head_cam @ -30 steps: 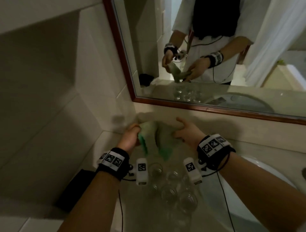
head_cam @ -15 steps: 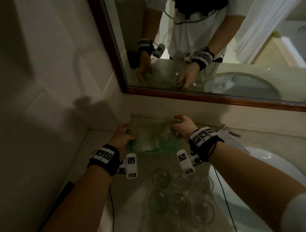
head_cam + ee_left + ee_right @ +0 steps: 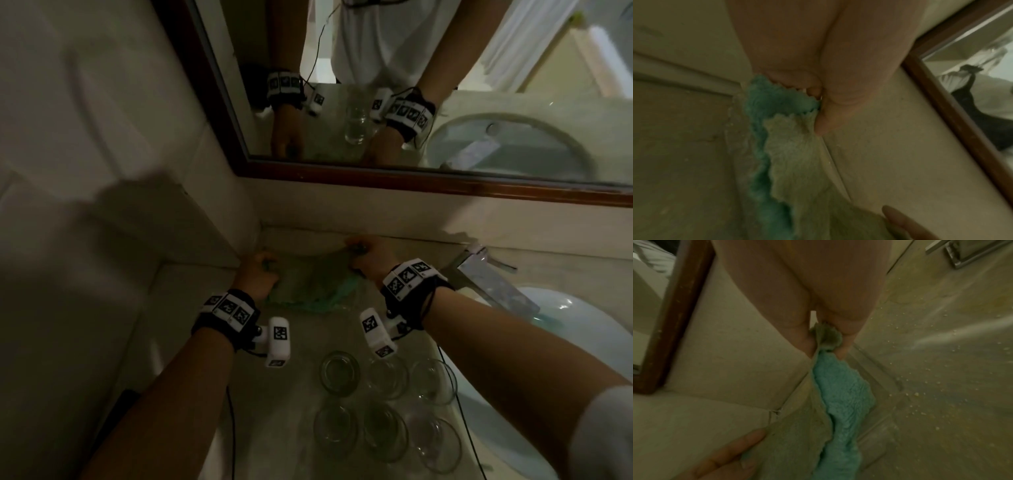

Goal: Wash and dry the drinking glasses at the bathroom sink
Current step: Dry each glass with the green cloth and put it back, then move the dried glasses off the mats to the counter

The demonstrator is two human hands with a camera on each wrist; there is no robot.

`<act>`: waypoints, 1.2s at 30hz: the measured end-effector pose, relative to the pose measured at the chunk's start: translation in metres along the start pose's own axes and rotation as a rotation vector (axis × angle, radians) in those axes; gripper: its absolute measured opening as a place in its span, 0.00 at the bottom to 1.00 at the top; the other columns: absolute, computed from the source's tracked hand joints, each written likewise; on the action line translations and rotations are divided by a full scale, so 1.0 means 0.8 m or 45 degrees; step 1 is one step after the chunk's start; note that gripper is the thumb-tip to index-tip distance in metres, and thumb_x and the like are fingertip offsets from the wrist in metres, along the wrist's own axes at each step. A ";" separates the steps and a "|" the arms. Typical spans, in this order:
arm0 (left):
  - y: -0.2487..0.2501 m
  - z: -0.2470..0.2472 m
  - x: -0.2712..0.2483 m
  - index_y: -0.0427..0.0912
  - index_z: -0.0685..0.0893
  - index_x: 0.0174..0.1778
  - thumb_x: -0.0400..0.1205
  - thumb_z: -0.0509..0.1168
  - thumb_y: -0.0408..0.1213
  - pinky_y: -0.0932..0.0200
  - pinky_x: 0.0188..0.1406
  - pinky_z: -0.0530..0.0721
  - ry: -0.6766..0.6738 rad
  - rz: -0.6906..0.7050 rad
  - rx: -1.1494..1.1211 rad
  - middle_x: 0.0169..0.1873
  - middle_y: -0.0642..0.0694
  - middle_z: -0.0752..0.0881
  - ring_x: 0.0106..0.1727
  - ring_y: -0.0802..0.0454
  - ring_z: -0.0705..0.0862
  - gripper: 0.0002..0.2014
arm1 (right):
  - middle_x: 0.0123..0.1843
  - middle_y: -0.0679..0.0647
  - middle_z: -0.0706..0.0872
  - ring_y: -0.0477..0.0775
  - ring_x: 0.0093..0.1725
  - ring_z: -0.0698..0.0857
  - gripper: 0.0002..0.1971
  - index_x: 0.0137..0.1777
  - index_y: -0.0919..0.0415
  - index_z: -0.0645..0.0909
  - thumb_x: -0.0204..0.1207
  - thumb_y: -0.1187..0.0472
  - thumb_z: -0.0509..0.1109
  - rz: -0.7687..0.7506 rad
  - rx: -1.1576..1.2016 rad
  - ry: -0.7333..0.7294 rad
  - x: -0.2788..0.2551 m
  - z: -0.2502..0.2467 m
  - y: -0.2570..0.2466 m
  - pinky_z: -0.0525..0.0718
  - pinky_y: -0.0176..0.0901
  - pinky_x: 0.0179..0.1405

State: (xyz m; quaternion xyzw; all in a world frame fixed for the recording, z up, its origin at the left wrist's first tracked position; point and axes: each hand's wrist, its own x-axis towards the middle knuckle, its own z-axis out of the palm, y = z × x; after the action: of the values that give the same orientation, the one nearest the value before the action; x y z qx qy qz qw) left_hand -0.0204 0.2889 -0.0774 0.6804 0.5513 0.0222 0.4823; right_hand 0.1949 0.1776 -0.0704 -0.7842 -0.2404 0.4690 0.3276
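- The left hand [image 3: 257,274] pinches the left corner of a green cloth [image 3: 310,284], thumb and fingers closed on its scalloped edge; the left wrist view shows the teal side [image 3: 764,104] folded under the paler side.
- The right hand [image 3: 371,260] pinches the opposite corner, a tuft of the cloth bunched between thumb and fingers [image 3: 844,344].
- The cloth lies stretched between the two hands, flat on the counter [image 3: 191,308], close against the back wall in the corner under the mirror [image 3: 445,85].
- Six drinking glasses [image 3: 383,407] stand in two rows of three on the counter, nearer the person than the cloth, apart from both hands.
- The sink [image 3: 582,342] lies to the right, with the faucet [image 3: 486,274] just beside the right wrist.
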 end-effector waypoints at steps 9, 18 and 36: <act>0.000 0.008 0.012 0.38 0.71 0.78 0.83 0.61 0.25 0.52 0.72 0.74 -0.027 -0.021 0.119 0.77 0.37 0.72 0.74 0.39 0.73 0.25 | 0.68 0.62 0.80 0.67 0.56 0.86 0.31 0.76 0.52 0.75 0.75 0.77 0.65 0.023 -0.084 -0.078 -0.001 -0.001 0.006 0.91 0.55 0.45; 0.004 0.018 0.002 0.47 0.82 0.48 0.84 0.64 0.28 0.58 0.55 0.78 -0.005 -0.003 0.128 0.47 0.50 0.81 0.55 0.48 0.79 0.08 | 0.71 0.60 0.78 0.63 0.59 0.84 0.27 0.80 0.56 0.69 0.82 0.73 0.62 0.107 0.037 -0.246 -0.015 -0.007 0.010 0.89 0.54 0.48; 0.072 0.106 -0.217 0.41 0.80 0.69 0.79 0.69 0.42 0.58 0.64 0.77 0.237 -0.007 0.216 0.66 0.48 0.79 0.67 0.44 0.79 0.22 | 0.69 0.69 0.81 0.69 0.66 0.80 0.22 0.76 0.68 0.73 0.83 0.69 0.63 -0.360 -0.540 -0.240 -0.155 -0.109 0.077 0.82 0.38 0.50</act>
State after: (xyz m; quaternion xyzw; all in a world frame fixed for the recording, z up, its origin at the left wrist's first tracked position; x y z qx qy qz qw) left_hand 0.0010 0.1052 0.0035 0.7121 0.5956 0.0374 0.3698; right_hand 0.2218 0.0266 -0.0141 -0.7467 -0.4699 0.4287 0.1944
